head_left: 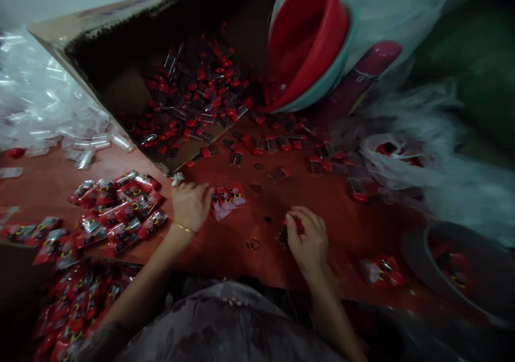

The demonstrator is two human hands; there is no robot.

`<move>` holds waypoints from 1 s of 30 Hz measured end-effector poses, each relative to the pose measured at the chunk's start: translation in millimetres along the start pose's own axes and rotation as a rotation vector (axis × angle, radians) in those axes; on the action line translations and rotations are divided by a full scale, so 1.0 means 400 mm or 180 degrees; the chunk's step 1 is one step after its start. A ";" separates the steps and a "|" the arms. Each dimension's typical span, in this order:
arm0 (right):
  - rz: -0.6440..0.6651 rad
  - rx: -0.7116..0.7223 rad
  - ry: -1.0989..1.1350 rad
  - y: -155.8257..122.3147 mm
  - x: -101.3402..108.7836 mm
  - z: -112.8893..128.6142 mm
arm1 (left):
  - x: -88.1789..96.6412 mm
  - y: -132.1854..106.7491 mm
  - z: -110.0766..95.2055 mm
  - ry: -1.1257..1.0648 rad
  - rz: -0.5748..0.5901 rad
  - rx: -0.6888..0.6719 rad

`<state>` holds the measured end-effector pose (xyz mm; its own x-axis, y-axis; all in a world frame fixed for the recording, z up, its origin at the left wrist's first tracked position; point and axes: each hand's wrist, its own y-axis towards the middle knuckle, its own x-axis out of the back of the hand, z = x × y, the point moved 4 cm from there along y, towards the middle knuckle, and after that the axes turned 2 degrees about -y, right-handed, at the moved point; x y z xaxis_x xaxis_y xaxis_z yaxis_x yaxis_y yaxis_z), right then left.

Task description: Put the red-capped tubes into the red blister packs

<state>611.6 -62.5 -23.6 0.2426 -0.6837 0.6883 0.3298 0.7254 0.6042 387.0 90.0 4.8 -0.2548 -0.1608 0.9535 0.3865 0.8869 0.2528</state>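
My right hand (309, 239) is closed on a small clear bottle (282, 234) with dark contents; some red shows between the fingers. My left hand (190, 206), a gold-coloured bangle at its wrist, is beside a few flat red printed wrappers (228, 198) on the red tabletop. Its fingers bend toward their left edge, but blur and the back of the hand hide whether they grip anything. Left of that hand lies a heap of red wrapped packets (120, 206). Past both hands, loose red-capped bottles (270, 145) are scattered.
A tilted cardboard box (100, 56) spills red-capped bottles. Beside it lean a red basin (300, 45) and a dark red bottle (362, 78). Clear plastic pieces (52, 94) pile up at left. A grey tub (418, 255) and a wrapped packet (382, 272) are at right.
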 end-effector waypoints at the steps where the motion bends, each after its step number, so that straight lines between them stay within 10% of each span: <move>1: 0.0013 0.0000 0.0050 0.000 0.000 0.012 | -0.018 0.003 -0.040 -0.0151 0.0071 -0.0291; 9: 0.0205 0.0032 0.0373 -0.018 0.006 0.062 | -0.148 0.017 -0.123 -0.0465 0.0345 -0.0698; 17: 0.0368 -0.0090 0.0723 -0.015 -0.018 0.104 | -0.109 -0.001 -0.101 -0.0673 0.0035 -0.0576; 24: 0.0923 -0.1133 0.1754 0.037 -0.117 0.151 | -0.035 -0.013 -0.123 -0.0955 -0.0308 -0.0711; 30: 0.0837 -0.1587 0.2177 0.058 -0.197 0.136 | -0.062 -0.031 -0.109 -0.2097 -0.0111 -0.0138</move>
<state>550.4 12.7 -42.0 0.8062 -0.5140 0.2929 0.5071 0.8554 0.1052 427.0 64.1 -14.8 -0.7515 0.1216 0.6485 0.4000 0.8656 0.3012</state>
